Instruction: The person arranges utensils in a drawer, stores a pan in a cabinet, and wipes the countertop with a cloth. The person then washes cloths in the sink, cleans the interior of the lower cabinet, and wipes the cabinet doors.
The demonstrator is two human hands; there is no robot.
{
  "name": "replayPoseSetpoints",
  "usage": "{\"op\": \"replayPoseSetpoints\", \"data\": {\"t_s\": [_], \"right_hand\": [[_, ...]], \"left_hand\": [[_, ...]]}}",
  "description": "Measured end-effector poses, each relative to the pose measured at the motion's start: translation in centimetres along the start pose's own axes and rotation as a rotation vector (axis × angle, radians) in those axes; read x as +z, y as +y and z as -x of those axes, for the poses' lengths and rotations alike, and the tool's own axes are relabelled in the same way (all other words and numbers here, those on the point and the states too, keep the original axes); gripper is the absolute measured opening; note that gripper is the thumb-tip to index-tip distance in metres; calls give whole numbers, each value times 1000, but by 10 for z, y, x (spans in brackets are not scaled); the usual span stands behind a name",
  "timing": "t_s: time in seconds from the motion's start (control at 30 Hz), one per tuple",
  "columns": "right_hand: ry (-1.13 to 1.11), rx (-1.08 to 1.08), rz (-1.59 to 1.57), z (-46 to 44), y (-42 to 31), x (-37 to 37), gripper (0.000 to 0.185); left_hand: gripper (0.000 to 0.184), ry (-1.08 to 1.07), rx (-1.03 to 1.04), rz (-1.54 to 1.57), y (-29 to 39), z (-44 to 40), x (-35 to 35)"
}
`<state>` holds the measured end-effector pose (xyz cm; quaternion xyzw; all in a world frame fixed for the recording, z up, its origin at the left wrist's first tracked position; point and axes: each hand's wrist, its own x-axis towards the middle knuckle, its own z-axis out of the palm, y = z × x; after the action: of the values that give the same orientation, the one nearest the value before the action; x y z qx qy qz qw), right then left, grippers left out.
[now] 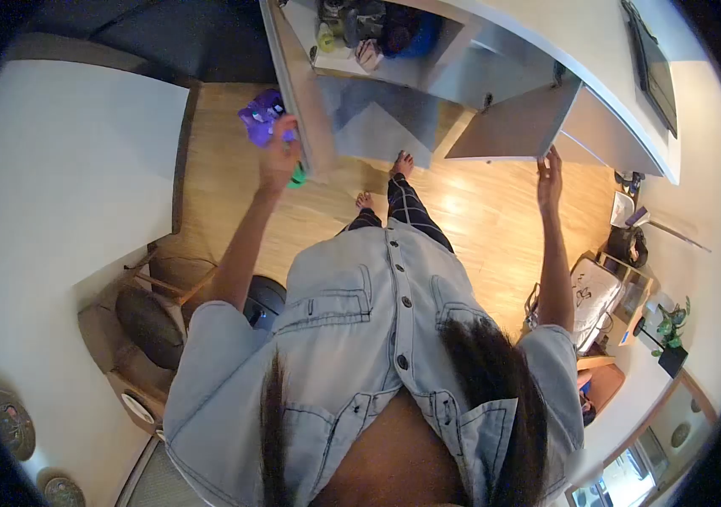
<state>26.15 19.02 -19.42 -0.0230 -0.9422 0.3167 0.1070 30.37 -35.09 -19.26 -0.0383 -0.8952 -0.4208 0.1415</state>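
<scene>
Two cabinet doors stand open in front of me. My left hand [278, 159] is at the outer side of the left cabinet door [303, 110], its fingers bent at the door's edge and somewhat blurred. With its fingers closed on the lower corner, my right hand [550, 177] holds the right cabinet door [517, 127]. Between the doors, the white cabinet [453, 72] shows a shelf with several bottles and small items [360, 34] and a dark blue bundle [411, 38]. A purple bag [261, 117] lies on the floor just beyond my left hand, with a green item [297, 176] below it.
A grey mat [377, 127] lies on the wooden floor [479, 220] under the cabinet, near my bare feet. To the left are a white panel-like surface [98, 152] and a brown armchair [132, 329]. A dustpan [622, 209], a black bag [628, 245] and a plant [673, 321] stand along the right wall.
</scene>
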Motion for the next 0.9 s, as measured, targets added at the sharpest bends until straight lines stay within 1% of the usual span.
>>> {"op": "replayPoseSetpoints", "data": {"t_s": [0.03,0.1,0.13,0.23,0.27,0.3,0.37,0.4,0.43,0.47,0.5,0.53,0.57,0.6,0.63,0.73,0.83,0.87,0.9], "right_hand": [[-36,45,-195,6,19,-12,43],[-83,79,-99,7,21,-37,48],[-86,125,-54,6,24,-43,42],[-27,185,67,5,41,-46,39],[55,161,-75,8,50,-40,40],[261,111,110,13,46,-37,40],[672,8,486,23,9,-10,41],[654,130,342,25,-36,2,39],[663,-103,190,29,-61,24,33],[319,-226,-164,35,-78,53,37],[-85,-204,-650,42,-95,83,42],[-408,-44,-936,49,-113,113,47],[-608,20,-921,45,-196,81,43],[-642,-164,-864,47,-215,99,50],[-686,-102,-886,38,-251,77,47],[-587,1,-827,11,-215,101,35],[-133,285,-903,-13,-167,111,28],[-133,281,-882,-23,-153,111,29],[-135,282,-861,-31,-138,108,31]], "left_hand": [[47,-16,-81,7,-9,5,-10],[43,-44,-224,16,-28,3,-29],[42,-56,-226,-32,-34,2,-40],[37,-89,-221,-182,-34,2,-64],[35,-97,-214,-231,-29,2,-71],[33,-105,-208,-279,-18,3,-77],[32,172,64,-452,27,9,-87],[31,319,209,-531,49,3,-86],[31,312,229,-445,68,-4,-76],[31,296,241,-363,88,-6,-64],[31,280,251,-281,108,-11,-49],[32,204,197,-127,132,-21,-30],[33,125,144,26,153,-30,-9],[28,127,110,177,162,-39,16],[24,125,77,329,165,-49,41],[22,229,-216,604,159,-75,105],[30,-142,-285,537,129,-98,144],[24,-237,-213,446,122,-105,156],[21,-228,-168,393,116,-108,171]]}}
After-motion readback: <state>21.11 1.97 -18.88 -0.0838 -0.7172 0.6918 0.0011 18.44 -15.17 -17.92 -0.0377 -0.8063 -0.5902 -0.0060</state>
